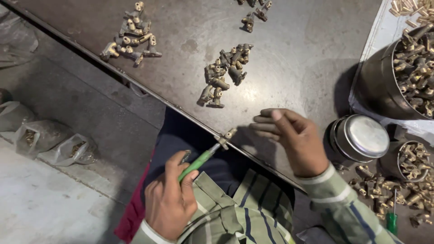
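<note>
The left hand (169,201) grips a green-handled screwdriver (201,160), its tip driven into a small brass fitting (227,135) braced on the table edge (149,90), probably for steadiness. The right hand (291,140) hovers just beside the fitting, fingers loosely curled, holding nothing.

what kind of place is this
Probably a small metal-fittings workshop: piles of brass fittings lie on a worn metal worktable, a pot of fittings stands by, and the left hand holds a green-handled screwdriver.
</note>
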